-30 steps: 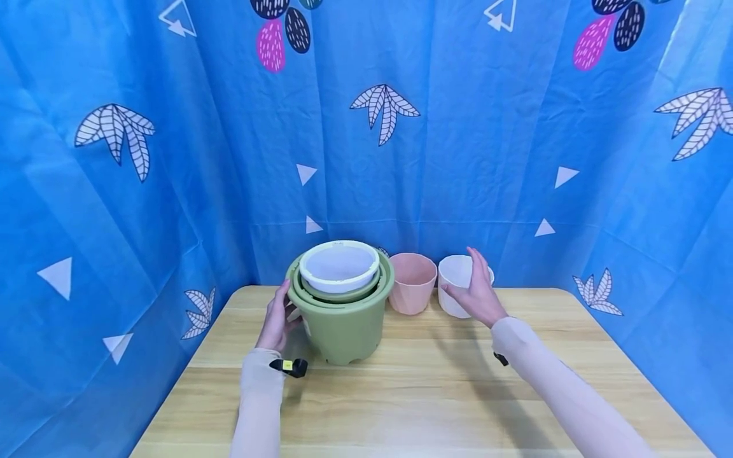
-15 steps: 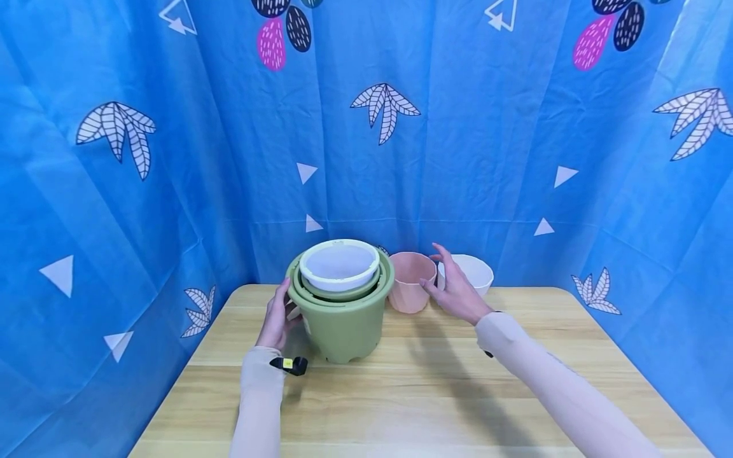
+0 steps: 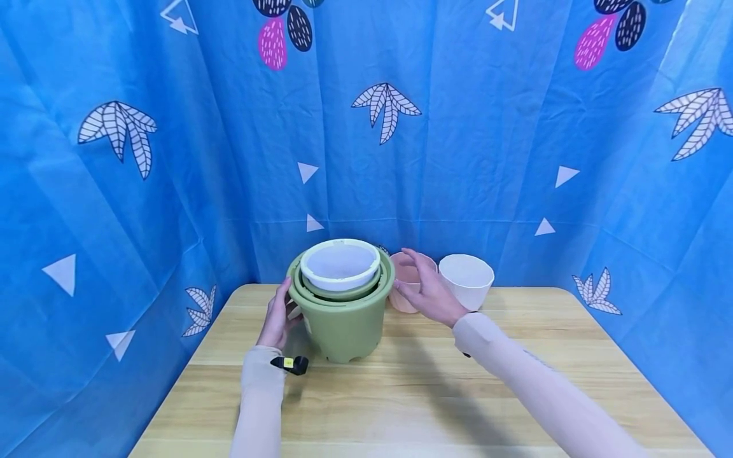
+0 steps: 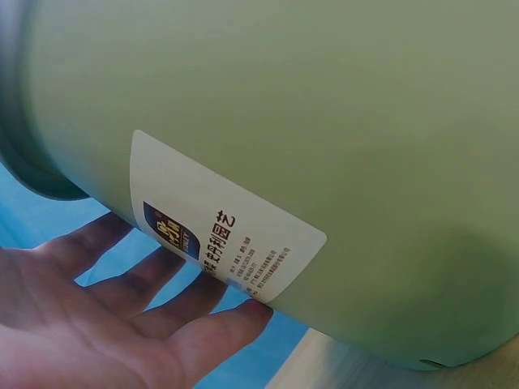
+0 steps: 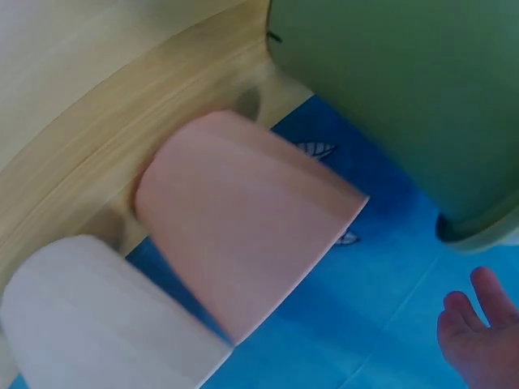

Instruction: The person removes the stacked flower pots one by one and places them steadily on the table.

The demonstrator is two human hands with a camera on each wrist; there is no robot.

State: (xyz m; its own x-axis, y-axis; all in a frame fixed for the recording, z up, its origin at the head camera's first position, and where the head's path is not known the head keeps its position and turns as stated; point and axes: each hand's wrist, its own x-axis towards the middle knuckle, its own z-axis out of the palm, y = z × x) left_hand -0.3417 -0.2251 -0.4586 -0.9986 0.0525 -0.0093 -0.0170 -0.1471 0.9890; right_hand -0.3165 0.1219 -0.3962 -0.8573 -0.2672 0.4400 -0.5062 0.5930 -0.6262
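Pale sleeves (image 3: 260, 394) come nearest on my remote feed, a black wrist device (image 3: 290, 364) sitting just behind the left fingers, a wood-grain table (image 3: 366, 413) below them. The person's left hand (image 3: 275, 321), fingers loosely spread, touches the side of a large green pot (image 3: 343, 334); up close at the left wrist, I see its fingertips along one edge of a white label (image 4: 227, 227). The pot stands upright on the table, immediately right of those fingers. Nested in its mouth, higher than most of the left fingers, I count a smaller green pot (image 3: 343, 296) and, topmost, a nested white pot (image 3: 340, 262). Opposite, the right hand (image 3: 432, 296) holds nothing, thumb and fingers spread wide, near the large pot's rim; whether the thumb meets it I cannot tell. Just beyond those fingers, partly hidden by them, stands a pink pot (image 5: 243, 219); to their right is a faceted white pot (image 3: 466, 280). Farthest from the fingers hangs a blue curtain (image 3: 366, 178) printed with leaves and triangles.
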